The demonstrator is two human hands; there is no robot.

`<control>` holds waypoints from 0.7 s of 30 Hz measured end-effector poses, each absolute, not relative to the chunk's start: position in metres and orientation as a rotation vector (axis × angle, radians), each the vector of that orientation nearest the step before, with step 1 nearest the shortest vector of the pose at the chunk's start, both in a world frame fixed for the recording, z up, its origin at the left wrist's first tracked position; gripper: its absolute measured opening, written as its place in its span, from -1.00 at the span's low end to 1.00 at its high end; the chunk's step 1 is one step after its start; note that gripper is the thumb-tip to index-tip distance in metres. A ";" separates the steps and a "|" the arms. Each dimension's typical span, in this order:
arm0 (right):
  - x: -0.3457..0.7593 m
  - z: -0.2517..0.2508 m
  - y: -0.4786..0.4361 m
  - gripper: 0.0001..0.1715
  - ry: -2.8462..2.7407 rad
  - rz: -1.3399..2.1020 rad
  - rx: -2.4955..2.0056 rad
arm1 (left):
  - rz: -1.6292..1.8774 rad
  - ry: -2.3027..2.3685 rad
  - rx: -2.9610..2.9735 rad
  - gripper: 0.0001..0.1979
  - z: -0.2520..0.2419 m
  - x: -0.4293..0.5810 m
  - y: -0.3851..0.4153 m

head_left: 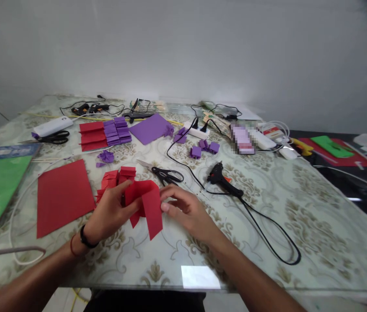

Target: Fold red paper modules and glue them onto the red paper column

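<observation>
A folded piece of red paper (152, 212) is held just above the table, with strips hanging down from its bent top. My left hand (110, 214) is closed on its left side, thumb on the near face. At its right edge, the thumb and fingers of my right hand (188, 210) pinch the paper. Behind my left hand lie folded red paper pieces (110, 178), partly hidden. A stack of red paper sheets (63, 197) rests to the left. Black-handled scissors (167, 175) lie beyond my hands, their blades pointing left.
A black hot glue gun (224, 180) with a looping cord lies to the right. Folded purple pieces (195, 152), purple sheets (151, 128) and a power strip (196, 130) are farther back. Green sheets (0, 190) sit at the left; a blurred phone (242, 138) lies at the back right.
</observation>
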State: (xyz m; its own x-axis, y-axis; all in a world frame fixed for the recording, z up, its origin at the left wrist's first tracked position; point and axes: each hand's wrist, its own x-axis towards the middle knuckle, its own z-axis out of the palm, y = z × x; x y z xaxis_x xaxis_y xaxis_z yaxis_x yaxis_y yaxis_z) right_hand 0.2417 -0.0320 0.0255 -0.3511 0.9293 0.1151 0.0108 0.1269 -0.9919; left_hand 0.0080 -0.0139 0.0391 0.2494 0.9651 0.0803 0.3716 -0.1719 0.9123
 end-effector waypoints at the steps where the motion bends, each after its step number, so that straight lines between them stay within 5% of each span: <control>1: 0.240 0.025 -0.032 -0.75 -1.539 1.372 -0.976 | 0.880 1.221 1.705 -0.82 0.040 0.009 -0.015; 5: 0.233 0.023 -0.034 -0.64 -1.470 1.452 -1.024 | 0.796 1.055 1.734 -0.82 0.043 0.011 -0.018; 12: 0.233 0.021 -0.035 -0.80 -1.512 1.421 -1.041 | 0.638 0.950 1.724 -0.73 0.044 0.010 -0.019; 17: 0.234 0.020 -0.033 -0.66 -1.474 1.417 -1.119 | 0.854 1.186 1.594 -0.54 0.043 0.003 -0.022; 21: 0.234 0.021 -0.033 -0.74 -1.523 1.325 -1.167 | 0.732 1.089 1.700 -0.66 0.046 0.003 -0.018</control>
State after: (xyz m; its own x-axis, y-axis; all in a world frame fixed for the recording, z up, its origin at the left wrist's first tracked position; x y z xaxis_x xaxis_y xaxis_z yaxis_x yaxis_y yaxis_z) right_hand 0.2340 -0.0329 0.0211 -0.2668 0.9637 -0.0078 0.1410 0.0311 -0.9895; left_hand 0.0032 -0.0180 0.0458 0.4233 0.9060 -0.0075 0.3343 -0.1485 0.9307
